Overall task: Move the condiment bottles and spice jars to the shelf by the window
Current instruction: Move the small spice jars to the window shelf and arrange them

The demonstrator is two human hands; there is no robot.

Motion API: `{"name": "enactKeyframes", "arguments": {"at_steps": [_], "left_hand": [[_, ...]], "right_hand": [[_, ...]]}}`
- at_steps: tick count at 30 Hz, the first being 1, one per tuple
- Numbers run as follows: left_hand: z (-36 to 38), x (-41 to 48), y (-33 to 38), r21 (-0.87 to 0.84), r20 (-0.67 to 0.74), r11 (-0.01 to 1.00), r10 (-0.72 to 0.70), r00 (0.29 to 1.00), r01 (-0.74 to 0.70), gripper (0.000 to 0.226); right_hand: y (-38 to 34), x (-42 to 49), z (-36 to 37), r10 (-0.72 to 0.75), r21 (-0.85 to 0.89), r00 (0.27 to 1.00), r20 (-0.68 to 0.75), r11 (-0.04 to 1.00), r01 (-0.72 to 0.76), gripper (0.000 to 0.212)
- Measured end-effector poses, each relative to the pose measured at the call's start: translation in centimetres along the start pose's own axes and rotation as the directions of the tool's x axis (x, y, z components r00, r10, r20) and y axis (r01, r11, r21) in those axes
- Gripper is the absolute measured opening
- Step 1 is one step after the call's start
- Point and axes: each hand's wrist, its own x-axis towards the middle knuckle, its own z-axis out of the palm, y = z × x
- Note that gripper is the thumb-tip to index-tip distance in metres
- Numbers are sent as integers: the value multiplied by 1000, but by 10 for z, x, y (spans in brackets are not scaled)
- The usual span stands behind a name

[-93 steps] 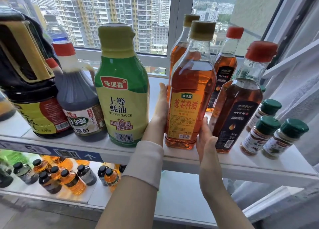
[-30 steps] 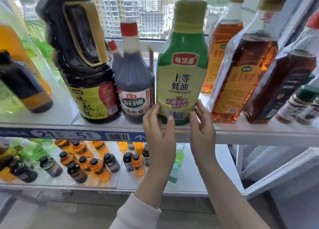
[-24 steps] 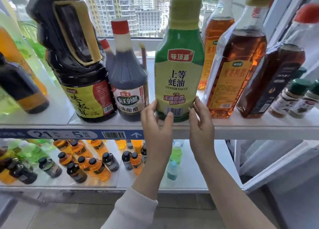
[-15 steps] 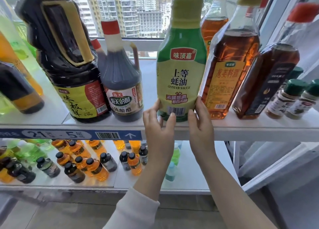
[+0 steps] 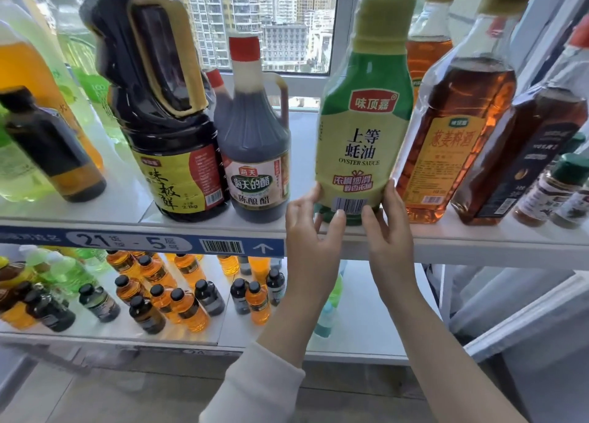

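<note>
A green and yellow oyster sauce bottle (image 5: 365, 110) stands upright on the white shelf (image 5: 478, 241) by the window. My left hand (image 5: 310, 231) and my right hand (image 5: 387, 228) hold its base from either side, thumbs across the barcode. To its right stand an amber cooking wine bottle (image 5: 452, 129), a dark oil bottle (image 5: 526, 148) and small spice jars (image 5: 551, 190). On its left are a dark vinegar jug (image 5: 255, 148) and a big soy sauce jug (image 5: 165, 104).
More bottles (image 5: 38, 136) crowd the shelf's far left. The lower shelf (image 5: 366, 327) carries several small orange and dark bottles (image 5: 178, 295). A blue label strip (image 5: 137, 242) runs along the shelf edge. Window glass (image 5: 287, 24) lies behind; a grey wall is at right.
Both hands slid the oyster sauce bottle to the right, closing the gap to the amber bottle and opening one beside the vinegar jug. Three seconds ago both hands held the amber cooking wine bottle.
</note>
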Motion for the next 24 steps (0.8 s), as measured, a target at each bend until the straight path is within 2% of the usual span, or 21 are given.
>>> {"name": "enactKeyframes", "arguments": {"at_steps": [2,4,6,8,9,11,15,18,24], "left_hand": [[-9,-2,2,20,46,1000,14,999,-15,40],[-27,-6,5,49,51,996,73,996,-76,36],[-56,-8,7,104,-13,975,197,980,-194,37],[-87,-1,0,130,-102,954,285,953,-271,36],[-100,4,-5,126,-139,953,293,946,-277,37],[-118,14,-13,101,-153,967,249,956,-235,39],[-120,22,-18,157,-40,972,185,982,-177,43],[-114,24,-19,158,-11,978,142,990,-138,44],[-109,27,-21,103,-34,985,144,989,-140,46]], "right_hand": [[-1,-1,2,7,-23,1000,-15,1000,-7,56],[-6,-7,6,0,-60,995,-96,998,-6,48],[-12,-19,16,-126,-147,956,-264,985,89,42],[-21,-32,36,-294,-234,890,-347,947,222,38],[-26,-37,49,-329,-236,881,-339,937,259,37],[-35,-40,77,-277,-151,916,-290,958,242,32],[-37,-36,114,-136,-57,972,-190,990,127,38],[-33,-29,121,-74,-24,986,-148,997,71,44],[-32,-24,120,-54,13,990,-130,998,56,48]]}}
